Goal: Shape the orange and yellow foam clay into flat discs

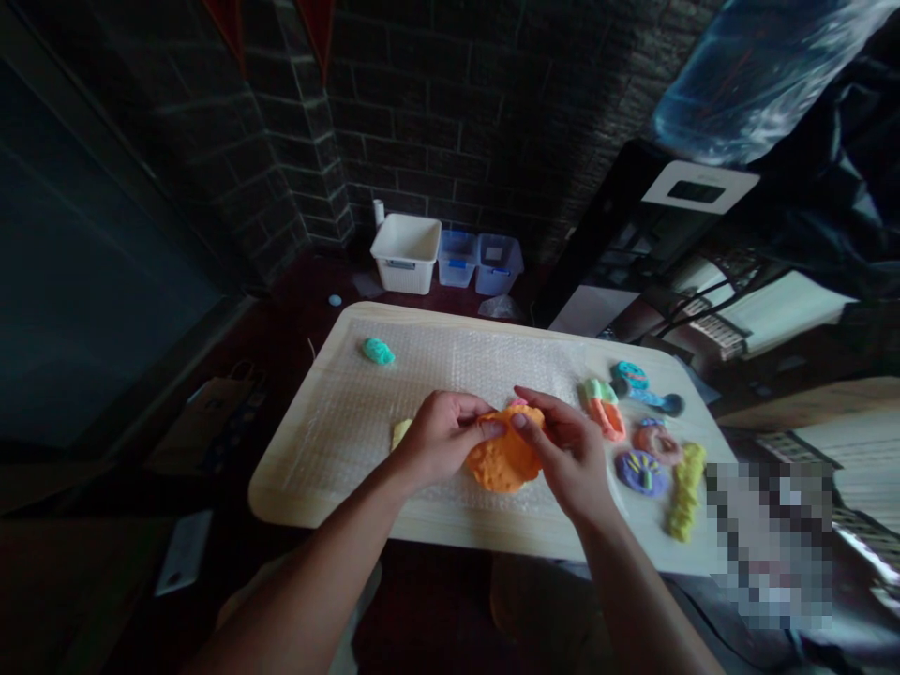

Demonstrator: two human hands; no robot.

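Note:
A flattened, bumpy piece of orange modelling clay [502, 464] is held up between my two hands over the table. My left hand [446, 431] pinches its upper left edge, thumb on the near face. On the right edge, my right hand [571, 450] grips it with the thumb pressed near the top. A bit of pink [518, 402] shows just behind the orange rim; I cannot tell what it is. Partly covered by my left hand, a pale yellow piece [400, 432] lies on the bubble wrap [422, 375]. Farther back sits a teal clay lump [379, 351].
Along the right of the table [295, 502] lie several clay shapes: a green and orange one [603, 411], a purple disc [642, 473], a yellow twisted strip [687, 492] and a blue-grey bone shape [648, 397]. Beyond are bins [406, 253] and a water dispenser [611, 244].

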